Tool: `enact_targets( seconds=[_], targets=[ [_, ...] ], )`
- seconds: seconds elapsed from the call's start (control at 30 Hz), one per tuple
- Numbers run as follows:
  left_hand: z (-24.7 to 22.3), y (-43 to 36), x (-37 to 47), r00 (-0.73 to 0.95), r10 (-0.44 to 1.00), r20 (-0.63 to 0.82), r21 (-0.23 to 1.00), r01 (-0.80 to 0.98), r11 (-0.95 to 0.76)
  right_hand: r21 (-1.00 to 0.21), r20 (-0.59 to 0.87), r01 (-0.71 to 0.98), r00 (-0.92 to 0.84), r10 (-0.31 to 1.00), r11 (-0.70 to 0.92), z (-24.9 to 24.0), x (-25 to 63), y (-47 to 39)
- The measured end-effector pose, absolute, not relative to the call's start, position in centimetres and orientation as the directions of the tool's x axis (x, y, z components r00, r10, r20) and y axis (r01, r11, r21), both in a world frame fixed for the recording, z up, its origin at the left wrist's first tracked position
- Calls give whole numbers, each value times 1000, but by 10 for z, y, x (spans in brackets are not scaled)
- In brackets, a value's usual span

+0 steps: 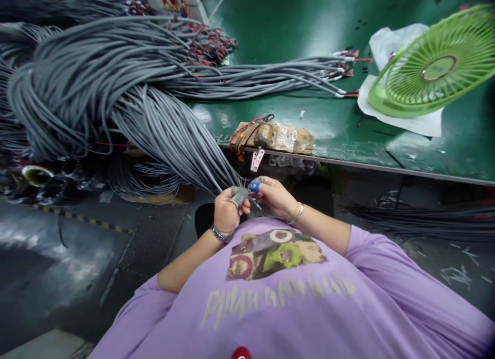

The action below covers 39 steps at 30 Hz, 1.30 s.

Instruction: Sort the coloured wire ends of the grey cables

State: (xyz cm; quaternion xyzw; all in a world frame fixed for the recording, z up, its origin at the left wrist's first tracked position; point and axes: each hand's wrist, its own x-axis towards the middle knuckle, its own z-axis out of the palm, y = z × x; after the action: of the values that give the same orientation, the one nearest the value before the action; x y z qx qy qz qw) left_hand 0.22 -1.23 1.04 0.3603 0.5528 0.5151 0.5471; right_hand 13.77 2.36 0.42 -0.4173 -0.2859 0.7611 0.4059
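Just beyond my purple shirt, both hands meet at the end of a grey cable bundle (181, 142) that hangs down off the bench. My left hand (229, 207), with grey tape on its fingers, is closed around a grey cable end (257, 205). Thin coloured wires (242, 182) poke up between the two hands. My right hand (274, 195), with blue and grey tape on its fingertips, pinches at these wires. Its fingers hide exactly which strands it grips. A pink clip (257, 159) hangs from the bench edge above my hands.
On the green bench (328, 134) lie more grey cables (247, 80) with stripped ends. A taped block with wires (284, 137) sits at its front edge. The green fan (436, 65) stands on white sheets at the right. Dark cables (425, 222) lie below the bench.
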Motion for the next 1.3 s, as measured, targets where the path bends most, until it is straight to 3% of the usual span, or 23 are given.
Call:
enact_targets(
  seconds=[0.23, 1.03, 1.3],
  targets=[
    [4, -13, -2, -113, 969, -220, 972, -108, 208, -823, -371, -301, -359, 856, -483, 10, 137, 29],
    [1, -11, -3, -134, 962, -238, 967, -128, 222, -796, -396, -364, -291, 871, -484, 2, 130, 25],
    [7, -10, -4, -140, 951, -276, 950, -190, 248, -676, -452, -511, -281, 846, -531, -3, 147, 38]
  ],
)
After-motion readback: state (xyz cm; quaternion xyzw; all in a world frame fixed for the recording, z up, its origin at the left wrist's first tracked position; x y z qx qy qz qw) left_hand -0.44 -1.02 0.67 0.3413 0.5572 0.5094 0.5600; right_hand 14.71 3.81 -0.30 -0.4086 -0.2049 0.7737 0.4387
